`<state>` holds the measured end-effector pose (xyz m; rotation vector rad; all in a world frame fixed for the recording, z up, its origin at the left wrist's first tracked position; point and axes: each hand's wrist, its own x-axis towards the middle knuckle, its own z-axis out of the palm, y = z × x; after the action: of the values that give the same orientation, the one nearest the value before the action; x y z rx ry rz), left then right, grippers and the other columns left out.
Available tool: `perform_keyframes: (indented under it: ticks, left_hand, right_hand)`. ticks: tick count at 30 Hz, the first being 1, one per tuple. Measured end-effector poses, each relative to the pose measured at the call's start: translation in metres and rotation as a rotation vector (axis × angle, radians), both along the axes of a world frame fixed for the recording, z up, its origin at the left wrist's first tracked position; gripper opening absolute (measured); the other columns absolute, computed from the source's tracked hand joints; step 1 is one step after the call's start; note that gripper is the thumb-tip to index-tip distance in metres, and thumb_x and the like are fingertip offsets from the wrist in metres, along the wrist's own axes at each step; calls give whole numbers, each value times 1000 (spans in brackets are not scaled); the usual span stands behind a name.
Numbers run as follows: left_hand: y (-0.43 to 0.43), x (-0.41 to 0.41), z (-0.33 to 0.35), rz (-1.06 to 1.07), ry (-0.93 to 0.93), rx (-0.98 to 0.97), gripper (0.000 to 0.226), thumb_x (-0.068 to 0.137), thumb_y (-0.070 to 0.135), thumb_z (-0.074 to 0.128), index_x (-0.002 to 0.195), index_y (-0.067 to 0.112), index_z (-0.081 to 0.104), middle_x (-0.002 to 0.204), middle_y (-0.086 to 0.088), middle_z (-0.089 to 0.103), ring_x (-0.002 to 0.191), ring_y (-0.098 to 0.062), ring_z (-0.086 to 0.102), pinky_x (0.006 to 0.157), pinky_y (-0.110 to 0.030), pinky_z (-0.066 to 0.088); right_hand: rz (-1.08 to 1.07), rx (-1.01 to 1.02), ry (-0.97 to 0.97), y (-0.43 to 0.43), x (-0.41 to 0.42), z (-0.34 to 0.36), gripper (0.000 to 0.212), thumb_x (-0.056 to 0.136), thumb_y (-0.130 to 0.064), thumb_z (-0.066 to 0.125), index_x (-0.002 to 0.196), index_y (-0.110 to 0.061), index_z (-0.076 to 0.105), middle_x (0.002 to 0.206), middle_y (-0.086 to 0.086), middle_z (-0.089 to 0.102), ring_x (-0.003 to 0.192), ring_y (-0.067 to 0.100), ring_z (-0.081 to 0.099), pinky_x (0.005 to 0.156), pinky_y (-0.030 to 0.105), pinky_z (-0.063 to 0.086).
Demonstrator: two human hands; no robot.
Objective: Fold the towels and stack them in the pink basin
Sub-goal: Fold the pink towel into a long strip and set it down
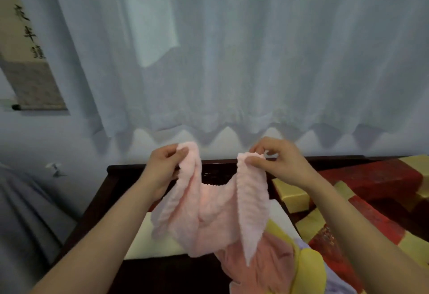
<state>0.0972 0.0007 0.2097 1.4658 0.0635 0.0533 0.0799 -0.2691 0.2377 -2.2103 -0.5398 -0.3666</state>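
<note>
Pink, yellow and lilac towels lie in a heap at the near right of the dark wooden frame, beside a white cushion; above them the pink towel hangs in the air; the left hand pinches one upper corner and the right hand the other; the upper edge runs left to right and sags between them, and the body hangs down, so its long axis seems vertical, though folds hide it; it looks light, soft and limp, best taken at the corners; the pink basin is not in view; behind hangs a pale curtain.
</note>
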Motion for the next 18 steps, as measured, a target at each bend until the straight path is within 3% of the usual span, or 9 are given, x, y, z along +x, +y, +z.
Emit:
perform_keyframes:
  ticks: [2, 5, 7, 10, 14, 18]
  left_hand:
    - [-13, -11, -11, -6, 1, -43, 11, 91, 10, 59, 92, 13, 69, 75, 1, 70, 69, -11, 62, 61, -22, 53]
    - [-27, -22, -24, 11, 16, -71, 8, 86, 5, 64, 89, 12, 66, 70, 5, 72, 62, -8, 63, 56, -21, 52]
    - [-35, -30, -30, -10, 36, -79, 7, 85, 3, 66, 87, 9, 65, 68, 3, 72, 56, -6, 63, 50, -20, 52]
    - [-40, -40, -37, -89, 58, -80, 11, 85, 5, 66, 95, 4, 69, 83, -9, 75, 69, -16, 69, 61, -27, 57]
    - [-40, -46, -41, -177, 45, -21, 19, 87, 8, 64, 105, 5, 70, 97, -15, 75, 91, -28, 71, 83, -41, 57]
    - [-41, -49, -38, -251, 0, 27, 16, 90, 8, 60, 100, 11, 72, 94, -10, 76, 90, -23, 72, 83, -36, 57]
  right_hand:
    - [154, 187, 139, 13, -6, -2, 10, 84, -13, 71, 78, -10, 64, 76, 3, 66, 73, 9, 59, 68, 22, 44]
    - [241, 258, 212, 27, -11, -10, 8, 85, -1, 66, 88, -7, 69, 82, 8, 69, 77, 11, 63, 72, 26, 48]
    - [229, 280, 219, 33, -13, -15, 5, 80, -2, 72, 83, -7, 72, 82, 13, 72, 75, 12, 64, 70, 26, 49]
    - [173, 379, 239, 40, -16, -22, 7, 73, -6, 79, 74, -8, 73, 71, 13, 67, 65, 12, 57, 60, 20, 45]
    - [194, 317, 278, 41, -17, -32, 6, 74, -9, 80, 76, -12, 75, 70, 5, 68, 65, 13, 53, 61, 22, 42]
    - [256, 205, 287, 39, -19, -34, 6, 77, -14, 77, 83, -11, 76, 76, 13, 70, 66, 17, 51, 62, 23, 39]
